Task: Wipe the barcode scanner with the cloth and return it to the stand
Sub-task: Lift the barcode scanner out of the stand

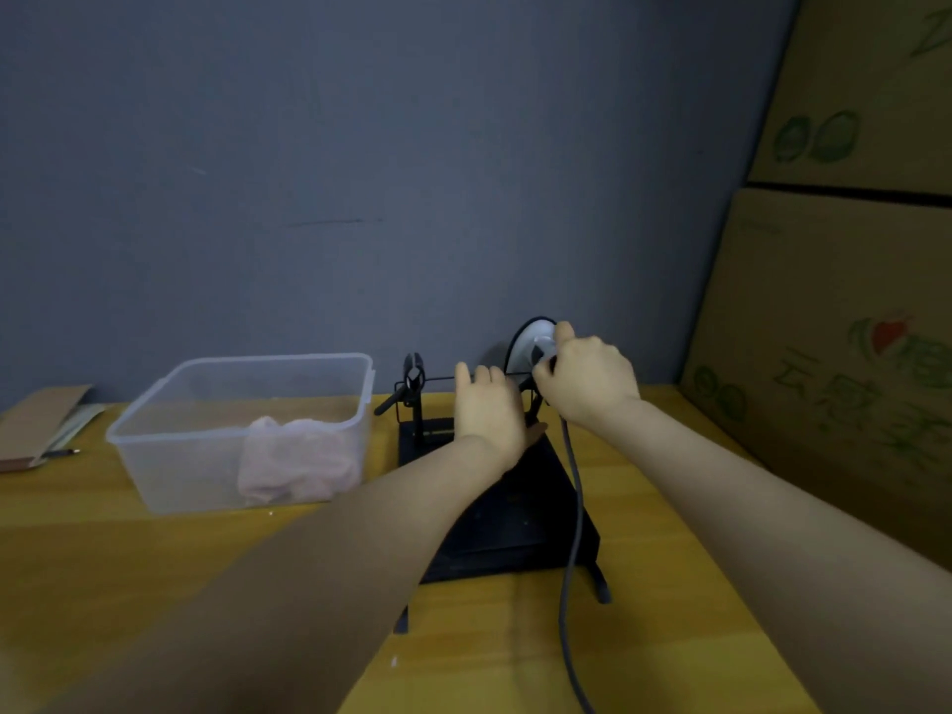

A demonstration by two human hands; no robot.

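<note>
The barcode scanner (538,342) is grey-white with a black rim and sits at the top right of the black stand (520,512). My right hand (587,378) is closed around its handle, hiding most of it. A grey cable (576,507) runs down from under that hand across the stand base to the table's front edge. My left hand (489,404) rests with fingers together against the stand's upright frame, just left of the scanner; I cannot tell whether it grips anything. The pink cloth (299,461) lies crumpled inside a clear plastic bin (154,435) to the left.
A yellow wooden table (154,559) carries everything. A black clamp arm (412,383) rises at the stand's back left. Brown notebooks and a pen (41,430) lie at the far left. Stacked cardboard boxes (850,301) wall the right side. A grey wall stands behind.
</note>
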